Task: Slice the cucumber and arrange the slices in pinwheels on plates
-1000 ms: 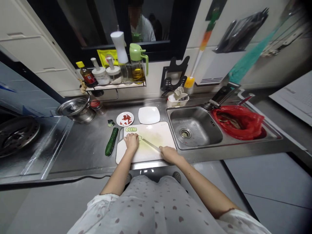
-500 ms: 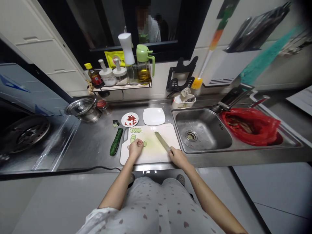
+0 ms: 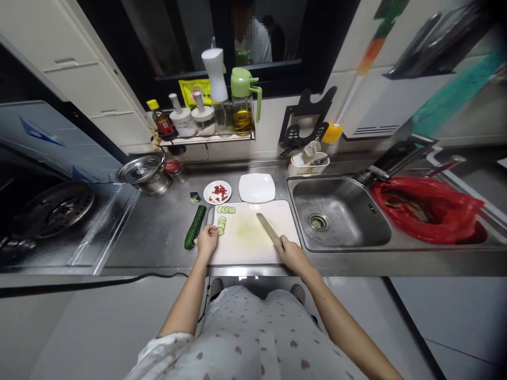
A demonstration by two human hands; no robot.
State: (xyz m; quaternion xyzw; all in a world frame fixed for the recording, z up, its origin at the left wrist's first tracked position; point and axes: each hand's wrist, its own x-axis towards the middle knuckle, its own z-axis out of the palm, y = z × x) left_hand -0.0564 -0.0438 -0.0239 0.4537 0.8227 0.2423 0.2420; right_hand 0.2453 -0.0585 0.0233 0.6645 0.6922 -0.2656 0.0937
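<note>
My right hand (image 3: 292, 254) is wrapped round the handle of a kitchen knife (image 3: 268, 228), its blade pointing away to the left over the white cutting board (image 3: 257, 253). At the board's left side, the fingers of my left hand (image 3: 207, 239) are pinched at the edge of a cucumber slice (image 3: 221, 231). That slice lies at the near end of a short overlapping column of slices (image 3: 222, 220). Farther back is a row of cucumber slices (image 3: 225, 210). A dark green cucumber piece (image 3: 195, 227) rests on the counter just left of the board.
Behind the board stand a small plate (image 3: 209, 192) with chopped red bits and a white square plate (image 3: 256, 188). A sink (image 3: 336, 216) is at the right, with a red plastic bag (image 3: 431, 216) beyond it. A lidded pot (image 3: 152, 179) stands back left.
My left hand has moved left with the cucumber slice, from the board's middle to the slice column. My right hand still holds the knife over the board. The view has shifted slightly.
</note>
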